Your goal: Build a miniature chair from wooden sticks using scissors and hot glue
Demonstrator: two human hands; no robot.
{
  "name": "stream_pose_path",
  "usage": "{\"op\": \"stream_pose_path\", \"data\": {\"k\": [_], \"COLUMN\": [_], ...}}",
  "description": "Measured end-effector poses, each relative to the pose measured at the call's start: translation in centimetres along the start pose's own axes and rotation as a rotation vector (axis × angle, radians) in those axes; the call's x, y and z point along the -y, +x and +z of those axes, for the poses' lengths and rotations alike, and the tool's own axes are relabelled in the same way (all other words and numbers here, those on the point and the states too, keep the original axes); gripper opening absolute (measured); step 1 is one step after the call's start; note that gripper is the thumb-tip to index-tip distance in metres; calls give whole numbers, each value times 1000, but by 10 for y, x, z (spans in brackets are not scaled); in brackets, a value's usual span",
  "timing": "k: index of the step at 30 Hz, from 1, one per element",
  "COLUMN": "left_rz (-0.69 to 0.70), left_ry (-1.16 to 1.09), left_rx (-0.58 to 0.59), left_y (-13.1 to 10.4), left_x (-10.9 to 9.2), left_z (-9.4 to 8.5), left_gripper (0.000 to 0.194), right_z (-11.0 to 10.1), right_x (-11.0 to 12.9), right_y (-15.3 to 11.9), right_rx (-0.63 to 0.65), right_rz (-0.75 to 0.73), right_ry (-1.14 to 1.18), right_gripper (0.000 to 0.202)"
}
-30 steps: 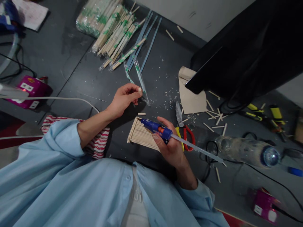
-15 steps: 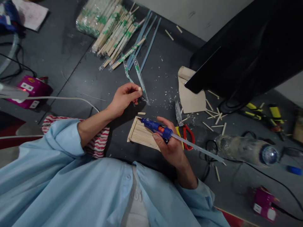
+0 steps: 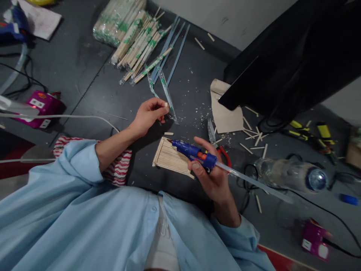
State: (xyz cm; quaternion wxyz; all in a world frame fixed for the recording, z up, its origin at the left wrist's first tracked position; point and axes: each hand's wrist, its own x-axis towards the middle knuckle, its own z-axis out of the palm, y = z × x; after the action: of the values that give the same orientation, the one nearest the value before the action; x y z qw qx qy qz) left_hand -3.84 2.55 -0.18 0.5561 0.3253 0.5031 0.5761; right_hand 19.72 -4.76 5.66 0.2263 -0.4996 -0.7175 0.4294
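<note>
My left hand (image 3: pixel 150 114) pinches a short piece of wooden stick (image 3: pixel 166 105) between thumb and fingertips, above the dark table. In my right hand (image 3: pixel 211 175) is a blue hot glue gun (image 3: pixel 194 152) with a long clear glue stick (image 3: pixel 254 182) trailing from its back. The nozzle points left, over the upper edge of a small flat panel of wooden sticks (image 3: pixel 172 158) lying on the table. One loose short stick (image 3: pixel 169 133) rests just beyond the panel. Red-handled scissors or pliers (image 3: pixel 225 158) lie partly hidden behind my right hand.
Wrapped chopsticks (image 3: pixel 138 45) and blue strips (image 3: pixel 177 56) lie at the back. A black monitor (image 3: pixel 282 56) stands at right, near cut stick pieces, a plastic bottle (image 3: pixel 287 173) and yellow-black tools (image 3: pixel 304 133). Purple power boxes (image 3: pixel 42 105) and cables sit at both sides.
My right hand has drawn the glue gun a little to the right, uncovering more of the stick panel. My left hand keeps its pinch in nearly the same place.
</note>
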Motion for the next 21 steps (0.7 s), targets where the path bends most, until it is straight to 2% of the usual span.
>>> {"op": "stream_pose_path", "data": {"k": [3, 6, 12, 17, 21], "left_rz": [-5, -3, 32, 34, 35], "left_ry": [11, 12, -3, 42, 69], "left_rx": [-7, -12, 13, 1, -3], "left_y": [1, 1, 1, -1, -1], "left_x": [1, 1, 3, 3, 1], "left_z": [0, -1, -3, -3, -3], "left_gripper": [14, 13, 11, 11, 11], "right_z": [-8, -17, -28, -20, -11], "right_x": [6, 8, -10, -25, -31], "right_y": [-9, -23, -58, -74, -70], "right_rx": [-43, -148, -402, -420, -402], "right_rz": [17, 23, 139, 249, 228], "right_ry": [67, 119, 76, 39, 77], "right_gripper": [58, 54, 38, 43, 42]}}
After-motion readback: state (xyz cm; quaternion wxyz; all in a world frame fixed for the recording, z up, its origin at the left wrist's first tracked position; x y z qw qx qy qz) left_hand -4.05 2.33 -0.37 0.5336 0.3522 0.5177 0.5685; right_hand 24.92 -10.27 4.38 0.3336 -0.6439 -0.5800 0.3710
